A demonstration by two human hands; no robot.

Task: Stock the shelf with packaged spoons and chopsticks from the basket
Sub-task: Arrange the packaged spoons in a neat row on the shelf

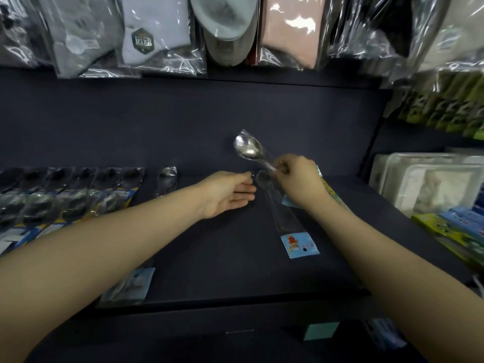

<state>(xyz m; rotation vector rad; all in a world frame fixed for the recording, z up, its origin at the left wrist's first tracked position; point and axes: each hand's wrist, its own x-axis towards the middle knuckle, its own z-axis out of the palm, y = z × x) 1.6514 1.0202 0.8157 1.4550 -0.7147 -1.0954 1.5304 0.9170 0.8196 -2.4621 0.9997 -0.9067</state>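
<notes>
Fingers (281, 166) of the right hand (298, 176) pinch a packaged spoon (248, 149) at the neck of its handle, so that the bowl rises above the dark shelf (183, 121), tilted up and to the left; the left hand (227, 192) lies beside it with straight, relaxed fingers and holds nothing, its fingertips near a second packaged spoon (288, 221) that rests flat on the shelf with a blue card at its near end; a third one (167, 178) lies further left, next to a row of dark packaged utensils (70, 195). I judge the spoon to be light and stiff, but its clear plastic sleeve looks smooth and slippery; a grip on the handle through the film, or on the card end, seems the safest. Both forearms reach forward over the shelf edge; the right wrist is bent inward, the left palm turns toward the right hand. Packaged socks (146, 35) hang above; the basket is not in view.
</notes>
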